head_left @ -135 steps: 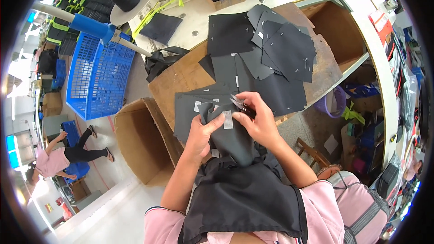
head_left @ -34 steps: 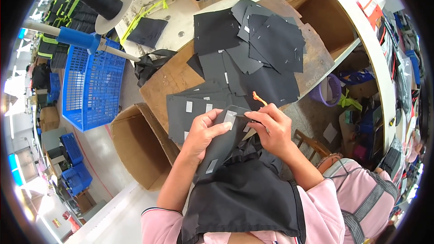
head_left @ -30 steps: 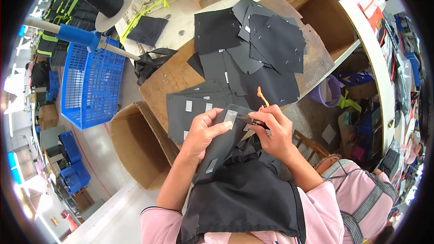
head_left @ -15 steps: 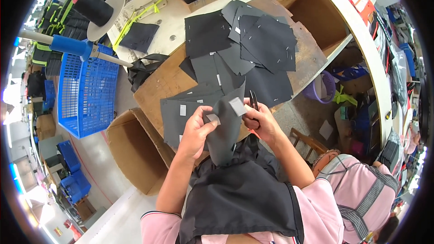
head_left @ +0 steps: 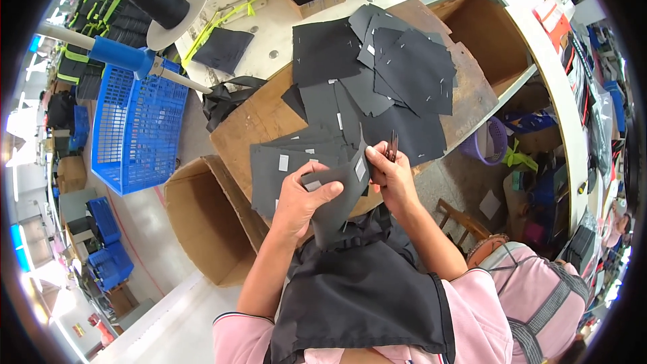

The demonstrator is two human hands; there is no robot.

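Note:
Bent up in front of my apron is a dark grey fabric piece (head_left: 334,210) with small white labels on it. My left hand (head_left: 296,203) grips its left side, thumb on top near one label. At its upper right edge, beside another white label, my right hand (head_left: 397,182) is closed with thumb and fingers against the cloth. A pair of thread snips (head_left: 393,145) is also in that hand, blades pointing up and away from the fabric. Below the hands lie more grey pieces with white labels (head_left: 284,162) on a brown board.
Overlapping dark fabric pieces (head_left: 414,71) cover the board (head_left: 246,121). Open cardboard boxes stand at the left (head_left: 202,222) and far right (head_left: 482,27). A blue crate (head_left: 138,128), a thread cone (head_left: 158,1) and a purple basket (head_left: 490,141) are around. A person in pink (head_left: 539,290) sits at right.
The held fabric has turned, its right label now seen more edge-on. My left thumb points further right, and my right hand has tilted the snips more upright. The whole view has shifted slightly.

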